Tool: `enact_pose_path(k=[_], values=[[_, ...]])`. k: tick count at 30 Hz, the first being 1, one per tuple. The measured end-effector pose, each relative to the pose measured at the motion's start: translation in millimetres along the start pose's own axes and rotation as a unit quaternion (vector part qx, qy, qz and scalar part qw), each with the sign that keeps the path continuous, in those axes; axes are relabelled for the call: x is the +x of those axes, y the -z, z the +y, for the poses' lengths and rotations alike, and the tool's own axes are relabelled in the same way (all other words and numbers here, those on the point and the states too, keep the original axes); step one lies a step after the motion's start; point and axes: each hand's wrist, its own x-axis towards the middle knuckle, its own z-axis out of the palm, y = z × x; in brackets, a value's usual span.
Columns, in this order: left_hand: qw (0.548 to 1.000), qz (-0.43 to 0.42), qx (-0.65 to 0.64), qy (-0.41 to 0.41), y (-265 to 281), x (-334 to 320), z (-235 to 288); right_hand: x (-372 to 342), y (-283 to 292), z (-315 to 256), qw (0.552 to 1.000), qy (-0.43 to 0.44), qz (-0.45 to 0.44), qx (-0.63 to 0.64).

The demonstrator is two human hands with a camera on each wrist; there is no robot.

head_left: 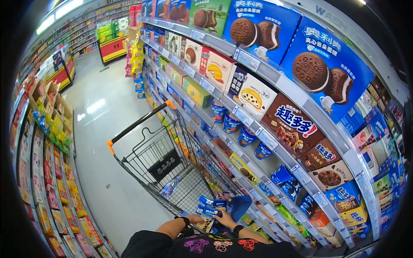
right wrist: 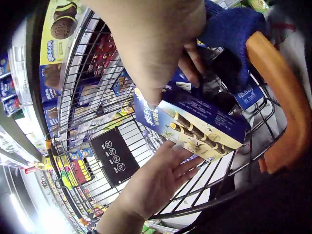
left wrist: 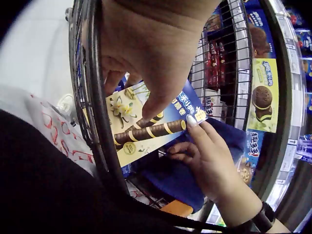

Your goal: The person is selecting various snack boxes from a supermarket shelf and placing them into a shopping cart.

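**Oreo wafer roll box (left wrist: 141, 141) was held up by two hands**

The box was at the near end of a shopping cart (head_left: 191, 189), over the wire basket. It was tilted. It was blue and cream, with striped chocolate rolls and a pale flower on its front.

The right hand (left wrist: 208, 156) was clamped on one blue corner. Its thumb was on the front and its other fingers were bent behind. The left hand (right wrist: 163, 175) was at the cream end. Its fingers were straight, a little apart, and its thumb and fingers touched the box. Both arms had a black band (left wrist: 263, 217) near the hand.

Just beside the box there was a dark blue cloth (right wrist: 234, 29), next to an orange part (right wrist: 273, 87) of the cart. More blue packs (head_left: 206, 200) were close by the hands. Farther down the cart was a black sign (head_left: 165, 164) with round marks.

To the right of the cart stood a long shelf (head_left: 279, 77). Big blue Oreo boxes (head_left: 309, 71) were up top. Lower down were a brown Chips Ahoy box (head_left: 288, 124) and some blue cups (head_left: 246, 136). On the other side of the shiny floor (head_left: 92, 124) was another shelf with yellow bags (head_left: 56, 124). Red and yellow stands (head_left: 112, 50) were far off.
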Motion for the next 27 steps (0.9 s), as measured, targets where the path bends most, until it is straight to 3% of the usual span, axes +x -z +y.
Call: enact_pose_path(k=[7, 10, 13, 19, 23, 27], values=[[0.999, 0.024, -0.022, 0.035, -4, -6, -5, -13, 2, -10, 0.999, -0.005, -0.012, -0.038], [0.998, -0.008, -0.063, 0.021, -4, -47, 34, -17, 1, -11, 1.000, 0.007, -0.009, -0.021], [0.997, 0.054, -0.036, 0.052, -11, -37, 21, -16, -5, 0, 1.000, 0.030, -0.003, 0.002], [0.995, 0.074, 0.000, 0.073, -8, -44, 29, -22, -6, -3, 1.000, 0.025, 0.013, -0.003], [0.998, 0.046, -0.013, 0.046, -5, -35, 22, -23, -3, -4, 0.997, 0.054, -0.003, -0.059], [0.994, 0.081, -0.051, 0.046, -10, -26, 10, -32, 3, -18, 0.991, 0.071, -0.022, -0.107]])
